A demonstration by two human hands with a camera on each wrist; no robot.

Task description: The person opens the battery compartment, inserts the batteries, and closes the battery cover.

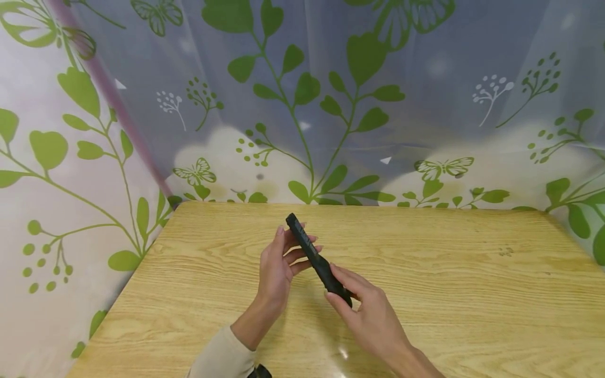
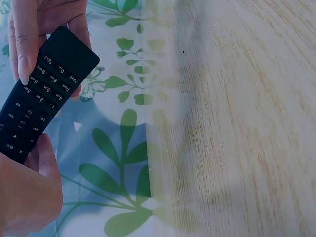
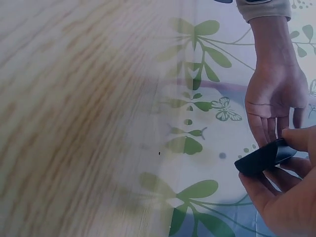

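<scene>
A black remote control (image 1: 312, 252) is held up tilted over the table, its number keys showing in the left wrist view. My right hand (image 1: 373, 317) grips its lower end between the thumb and fingers, the thumb on the near edge. Beside the upper end is my left hand (image 1: 274, 273), palm towards the remote and fingers extended behind it. The left thumb points up, apart from the remote. In the right wrist view the remote (image 3: 261, 157) hides the left fingertips, so whether they touch it is unclear.
Beneath the hands lies a wood-grain table (image 1: 449, 294). A curtain (image 1: 331, 131) printed with green leaves and butterflies hangs along its back edge and left side. A beige sleeve (image 1: 224, 354) covers the left forearm, with a dark band (image 1: 260, 371) at the bottom.
</scene>
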